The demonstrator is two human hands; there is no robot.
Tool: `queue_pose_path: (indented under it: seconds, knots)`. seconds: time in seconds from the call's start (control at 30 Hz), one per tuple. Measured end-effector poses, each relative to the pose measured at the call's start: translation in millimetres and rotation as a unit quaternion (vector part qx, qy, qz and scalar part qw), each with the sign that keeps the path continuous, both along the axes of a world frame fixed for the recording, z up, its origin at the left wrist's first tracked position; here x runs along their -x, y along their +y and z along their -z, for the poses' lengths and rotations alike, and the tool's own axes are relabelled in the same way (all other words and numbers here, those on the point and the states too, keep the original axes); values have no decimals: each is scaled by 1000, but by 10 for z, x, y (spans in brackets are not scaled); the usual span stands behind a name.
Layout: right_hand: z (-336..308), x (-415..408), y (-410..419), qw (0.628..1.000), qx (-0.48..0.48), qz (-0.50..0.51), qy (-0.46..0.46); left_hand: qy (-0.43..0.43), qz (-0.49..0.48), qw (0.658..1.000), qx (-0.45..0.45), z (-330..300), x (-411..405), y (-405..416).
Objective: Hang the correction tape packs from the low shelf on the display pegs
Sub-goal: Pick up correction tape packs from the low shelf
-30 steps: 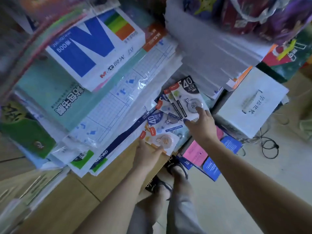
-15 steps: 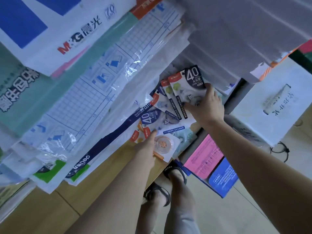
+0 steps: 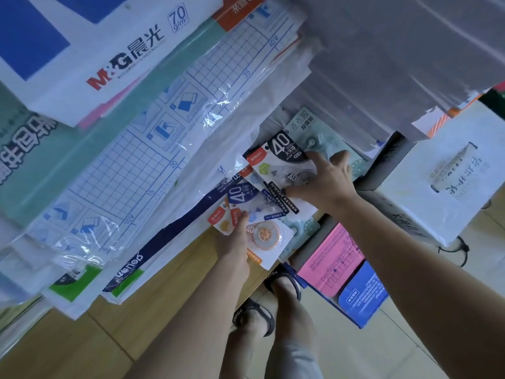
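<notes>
Several correction tape packs (image 3: 276,165) lie fanned on the low wooden shelf (image 3: 191,258), the top one with a black "40" header. My right hand (image 3: 325,181) rests on this fan with its fingers spread and the thumb on the lower edge. My left hand (image 3: 235,239) holds a pack with an orange tape wheel (image 3: 266,236) at the shelf's front edge, thumb on top and fingers underneath. A blue "40" pack (image 3: 240,195) lies between the two hands. Teal packs (image 3: 306,127) lie behind the fan. No display pegs are in view.
Paper reams (image 3: 114,56) and wrapped grid sheets (image 3: 153,149) overhang the shelf from the left. Grey stacked paper (image 3: 382,64) hangs above. A white box (image 3: 442,176) stands right, with pink (image 3: 330,258) and blue (image 3: 363,294) boxes below it. My sandalled feet (image 3: 281,283) stand on the tiled floor.
The view has come closer to the shelf. My right hand has flattened on the fanned packs and spread its fingers. My left hand keeps hold of the orange pack.
</notes>
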State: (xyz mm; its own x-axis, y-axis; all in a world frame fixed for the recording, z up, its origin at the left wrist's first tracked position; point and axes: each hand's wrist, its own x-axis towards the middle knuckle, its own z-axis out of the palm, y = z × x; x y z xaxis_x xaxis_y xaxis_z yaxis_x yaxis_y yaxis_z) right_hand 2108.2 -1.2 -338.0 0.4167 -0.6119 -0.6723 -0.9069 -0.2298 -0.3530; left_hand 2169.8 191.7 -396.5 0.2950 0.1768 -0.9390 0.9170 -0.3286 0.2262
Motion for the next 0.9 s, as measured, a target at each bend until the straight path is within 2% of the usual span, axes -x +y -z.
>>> queue_pose_path:
  seconds: [0.23, 0.53, 0.8, 0.9]
  knots:
    - [-20, -94, 122, 996, -63, -69, 8, 4, -6, 999, 41, -71, -27, 18]
    - [102, -140, 120, 976, -207, 19, 58, -15, 9, 996, 89, -14, -61, 192]
    - [307, -53, 249, 971, -222, -45, 77, -15, 35, 992, 117, 46, -47, 322]
    - [140, -82, 353, 970, -206, -105, 69, -16, 30, 990, 136, 14, -18, 345]
